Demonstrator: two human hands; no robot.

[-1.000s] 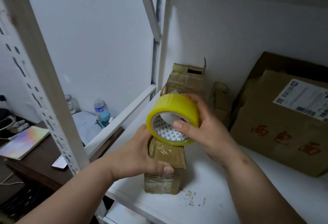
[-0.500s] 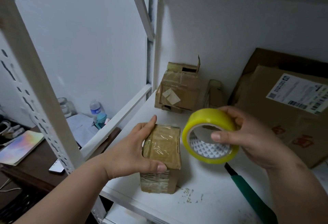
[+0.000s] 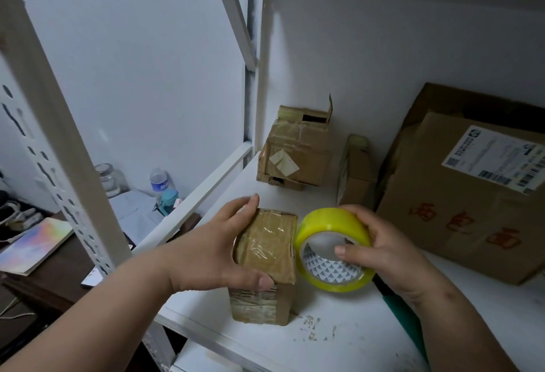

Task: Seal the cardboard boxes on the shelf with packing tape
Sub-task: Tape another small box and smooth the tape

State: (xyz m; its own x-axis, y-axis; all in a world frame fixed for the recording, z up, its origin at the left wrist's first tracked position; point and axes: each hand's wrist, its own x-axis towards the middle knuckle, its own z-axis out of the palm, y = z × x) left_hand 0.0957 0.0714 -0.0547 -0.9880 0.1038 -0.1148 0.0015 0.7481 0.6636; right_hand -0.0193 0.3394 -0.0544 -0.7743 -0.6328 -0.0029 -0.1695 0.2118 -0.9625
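A: Head view, item one. What is logged at the front of the shelf (image 3: 354, 342)?

B: One small cardboard box (image 3: 265, 256), upright near the front edge, its top and sides wrapped in clear tape. The left hand (image 3: 215, 253) grips it from the left: fingers over the far top edge, thumb curled round the near top corner.

A: Item two?

B: One roll of yellow packing tape (image 3: 334, 249), held on edge just right of that box, its rim touching or nearly touching the box's upper right side (the gap is too fine to call). The right hand (image 3: 389, 256) holds it with a closed grip, thumb across the open core, fingers curved over the outer band.

A: Other stock on the shelf?

B: One medium box (image 3: 295, 150) at the back left, a top flap raised, pale stickers on its front. One narrow box (image 3: 355, 171) just beside it to the right. One large carton (image 3: 472, 194) at the right, bearing a printed shipping label and red characters. One green-handled tool (image 3: 404, 312), partly hidden under the right forearm.

A: Off the shelf?

B: A dark bench (image 3: 59, 271) lower left, carrying a colourful notebook (image 3: 32, 244), a water bottle (image 3: 159, 180) and a glass jar (image 3: 107, 178).
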